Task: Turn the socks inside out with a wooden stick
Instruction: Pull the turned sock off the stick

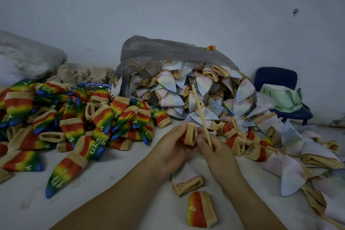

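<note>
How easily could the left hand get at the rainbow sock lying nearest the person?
Probably yes: the rainbow sock lies uncovered just below the left hand, though that hand grips another sock.

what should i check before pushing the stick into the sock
1. Left hand grips sock: ok.
2. Right hand grips stick: ok.
3. Stick end inside cuff: not ok, the stick stands beside the cuff.
4. Cuff mouth open: cannot tell.
5. Toe end free: cannot tell, hidden in the left hand.
</note>
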Demonstrator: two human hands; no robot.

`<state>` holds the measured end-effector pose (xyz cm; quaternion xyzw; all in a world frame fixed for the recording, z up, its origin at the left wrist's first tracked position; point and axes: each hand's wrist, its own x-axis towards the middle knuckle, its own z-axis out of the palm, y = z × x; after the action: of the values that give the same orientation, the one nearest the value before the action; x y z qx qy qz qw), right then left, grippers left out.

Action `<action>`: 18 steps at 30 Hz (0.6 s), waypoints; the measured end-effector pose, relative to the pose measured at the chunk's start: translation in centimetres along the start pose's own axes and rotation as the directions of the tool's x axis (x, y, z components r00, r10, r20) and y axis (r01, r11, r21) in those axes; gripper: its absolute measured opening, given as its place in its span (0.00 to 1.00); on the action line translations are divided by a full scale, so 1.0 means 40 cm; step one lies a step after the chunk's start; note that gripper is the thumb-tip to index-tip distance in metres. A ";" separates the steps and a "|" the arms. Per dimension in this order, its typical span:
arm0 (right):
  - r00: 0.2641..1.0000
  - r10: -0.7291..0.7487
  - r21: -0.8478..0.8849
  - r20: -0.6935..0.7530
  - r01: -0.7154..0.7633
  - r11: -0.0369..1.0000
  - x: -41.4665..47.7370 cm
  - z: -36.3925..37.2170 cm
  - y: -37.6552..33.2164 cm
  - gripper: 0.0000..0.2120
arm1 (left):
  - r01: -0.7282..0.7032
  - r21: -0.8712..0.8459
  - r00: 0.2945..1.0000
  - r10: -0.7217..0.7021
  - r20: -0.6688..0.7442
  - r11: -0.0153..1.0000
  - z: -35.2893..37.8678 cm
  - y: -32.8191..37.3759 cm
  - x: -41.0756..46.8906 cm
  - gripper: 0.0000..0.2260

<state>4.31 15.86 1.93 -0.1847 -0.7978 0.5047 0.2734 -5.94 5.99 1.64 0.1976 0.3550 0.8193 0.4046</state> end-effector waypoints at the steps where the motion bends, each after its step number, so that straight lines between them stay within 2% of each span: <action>1: 1.000 0.004 -0.026 -0.010 -0.004 1.000 0.002 -0.002 0.003 0.08 | 0.013 -0.076 1.000 -0.015 -0.022 0.997 -0.006 0.006 0.000 0.17; 4: 0.999 -0.022 -0.081 -0.026 0.020 0.997 0.002 -0.015 0.006 0.16 | 0.018 -0.279 0.997 -0.039 -0.070 0.960 -0.026 0.027 -0.001 0.14; 7: 1.000 -0.024 -0.162 0.006 0.024 0.986 -0.005 -0.030 0.010 0.25 | -0.044 -0.371 0.991 -0.007 -0.136 0.928 -0.043 0.053 0.000 0.11; 11: 0.998 -0.060 -0.489 0.022 0.063 0.870 -0.004 -0.042 0.015 0.18 | -0.126 -0.435 0.967 0.013 -0.254 0.891 -0.063 0.076 0.006 0.12; 15: 0.986 -0.162 -0.636 0.025 0.141 0.759 -0.002 -0.052 0.011 0.17 | -0.165 -0.473 0.948 0.007 -0.317 0.865 -0.076 0.083 0.014 0.14; 18: 0.982 -0.181 -0.688 0.047 0.163 0.707 -0.002 -0.054 0.011 0.16 | -0.163 -0.449 0.945 0.009 -0.326 0.879 -0.077 0.082 0.016 0.16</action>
<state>5.73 17.51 2.22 -0.2037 -0.9382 0.1425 0.2407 -9.93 3.83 2.04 -0.0233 0.1966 0.9188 0.3414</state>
